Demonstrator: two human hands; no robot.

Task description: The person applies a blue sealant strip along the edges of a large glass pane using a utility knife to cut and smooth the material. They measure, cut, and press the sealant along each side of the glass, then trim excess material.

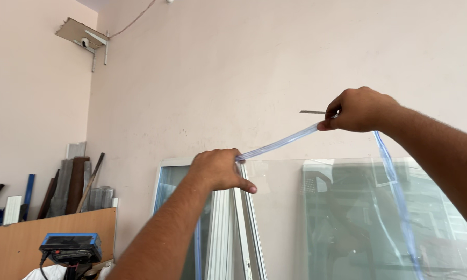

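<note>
A clear, blue-tinted plastic strip is stretched taut between my two hands in front of the wall. My left hand grips its lower end, index finger pointing right. My right hand is raised higher and pinches the strip together with a thin metal blade that sticks out to the left. From my right hand the rest of the strip hangs down across a sheet of glass.
A white window frame and glass panes lean against the pink wall. At the left, a wooden panel has offcuts and profiles stacked behind it. A blue-topped machine sits at bottom left. A small shelf bracket hangs high up.
</note>
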